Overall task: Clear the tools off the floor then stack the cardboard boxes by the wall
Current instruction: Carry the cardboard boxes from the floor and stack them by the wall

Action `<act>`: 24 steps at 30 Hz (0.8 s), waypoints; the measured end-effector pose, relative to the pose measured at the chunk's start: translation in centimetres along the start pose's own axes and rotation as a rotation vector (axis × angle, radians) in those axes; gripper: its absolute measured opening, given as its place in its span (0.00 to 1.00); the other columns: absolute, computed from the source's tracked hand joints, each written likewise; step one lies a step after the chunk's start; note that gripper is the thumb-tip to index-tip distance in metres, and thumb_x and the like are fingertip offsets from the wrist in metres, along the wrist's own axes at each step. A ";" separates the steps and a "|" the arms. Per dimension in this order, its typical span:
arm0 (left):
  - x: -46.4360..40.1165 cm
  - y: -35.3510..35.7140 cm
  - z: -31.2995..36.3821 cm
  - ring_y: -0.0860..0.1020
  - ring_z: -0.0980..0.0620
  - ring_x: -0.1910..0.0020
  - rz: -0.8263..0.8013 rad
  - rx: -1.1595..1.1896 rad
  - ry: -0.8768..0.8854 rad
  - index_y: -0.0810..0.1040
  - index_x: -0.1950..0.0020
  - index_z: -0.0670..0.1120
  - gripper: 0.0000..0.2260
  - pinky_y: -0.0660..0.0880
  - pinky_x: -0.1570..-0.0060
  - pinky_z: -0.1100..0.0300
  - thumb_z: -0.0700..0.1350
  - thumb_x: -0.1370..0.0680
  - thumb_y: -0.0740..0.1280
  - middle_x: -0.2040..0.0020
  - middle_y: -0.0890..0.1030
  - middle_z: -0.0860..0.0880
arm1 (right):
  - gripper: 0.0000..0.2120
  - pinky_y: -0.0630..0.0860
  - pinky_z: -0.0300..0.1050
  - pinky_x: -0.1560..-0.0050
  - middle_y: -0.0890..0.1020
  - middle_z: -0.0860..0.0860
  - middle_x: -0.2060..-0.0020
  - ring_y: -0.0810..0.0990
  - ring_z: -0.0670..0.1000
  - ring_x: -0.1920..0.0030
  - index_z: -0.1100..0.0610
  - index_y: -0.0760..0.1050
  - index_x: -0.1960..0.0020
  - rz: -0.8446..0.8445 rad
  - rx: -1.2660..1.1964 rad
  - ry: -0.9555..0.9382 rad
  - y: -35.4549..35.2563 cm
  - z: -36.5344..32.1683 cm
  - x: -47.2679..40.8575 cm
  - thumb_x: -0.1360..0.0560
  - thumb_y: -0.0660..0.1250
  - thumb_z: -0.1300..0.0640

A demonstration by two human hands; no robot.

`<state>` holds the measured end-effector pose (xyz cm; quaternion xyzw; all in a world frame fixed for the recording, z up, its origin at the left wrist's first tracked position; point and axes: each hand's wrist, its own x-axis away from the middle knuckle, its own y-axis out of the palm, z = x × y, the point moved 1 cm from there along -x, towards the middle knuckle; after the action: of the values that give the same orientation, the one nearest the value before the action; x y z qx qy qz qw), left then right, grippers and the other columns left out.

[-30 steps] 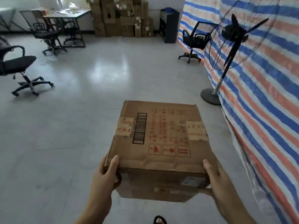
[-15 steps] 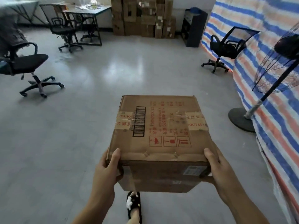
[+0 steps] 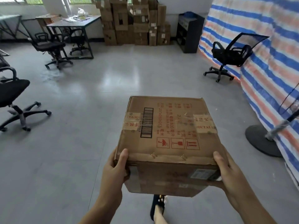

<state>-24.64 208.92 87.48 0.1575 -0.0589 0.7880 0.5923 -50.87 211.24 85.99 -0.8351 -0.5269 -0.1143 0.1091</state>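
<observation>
Cardboard box level, lengthwise ahead

Both hands, left and right, forward at matching height, thumbs up, fingers curled under.

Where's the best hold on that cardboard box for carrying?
Grip the cardboard box at its two near bottom corners, coming in from each side, as the left hand and right hand do: thumbs on top, fingers under. It is wide and flat-sided, with no handles.

Box between hands, stack ahead.
</observation>
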 end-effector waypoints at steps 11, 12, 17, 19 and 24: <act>-28.6 10.5 8.5 0.77 0.54 0.52 0.076 0.031 -0.037 0.77 0.47 0.51 0.06 0.77 0.54 0.49 0.49 0.21 0.63 0.52 0.79 0.50 | 0.12 0.79 0.50 0.59 0.78 0.43 0.49 0.79 0.50 0.51 0.37 0.65 0.37 -0.053 0.053 -0.003 12.8 -9.8 -29.3 0.20 0.56 0.48; -30.8 11.2 9.4 0.77 0.54 0.53 0.087 0.034 -0.037 0.77 0.48 0.51 0.05 0.77 0.53 0.48 0.48 0.21 0.63 0.52 0.79 0.50 | 0.12 0.80 0.51 0.59 0.79 0.44 0.49 0.79 0.50 0.51 0.38 0.66 0.38 -0.070 0.058 -0.003 14.1 -10.8 -31.5 0.20 0.56 0.48; -43.3 13.7 12.8 0.77 0.54 0.54 0.139 0.030 -0.019 0.78 0.45 0.50 0.08 0.77 0.50 0.45 0.48 0.21 0.63 0.53 0.79 0.49 | 0.15 0.81 0.54 0.57 0.78 0.46 0.47 0.79 0.52 0.49 0.39 0.64 0.34 -0.152 0.111 -0.014 21.3 -15.0 -43.5 0.20 0.55 0.47; -49.0 14.8 14.0 0.77 0.53 0.54 0.153 0.030 -0.008 0.78 0.43 0.49 0.09 0.76 0.49 0.44 0.48 0.21 0.63 0.53 0.79 0.49 | 0.16 0.81 0.56 0.54 0.78 0.47 0.45 0.79 0.53 0.48 0.38 0.63 0.33 -0.171 0.116 -0.022 24.5 -16.1 -48.7 0.20 0.54 0.47; -63.9 18.4 18.0 0.77 0.53 0.53 0.142 0.034 0.009 0.78 0.45 0.50 0.08 0.76 0.50 0.46 0.49 0.21 0.63 0.52 0.80 0.49 | 0.14 0.81 0.52 0.61 0.79 0.48 0.47 0.79 0.53 0.50 0.38 0.65 0.35 -0.156 0.078 -0.001 32.0 -19.7 -61.8 0.20 0.55 0.48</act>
<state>-23.07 140.09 85.92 0.1593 -0.0538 0.8297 0.5323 -49.30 139.00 83.85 -0.7867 -0.5944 -0.1016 0.1322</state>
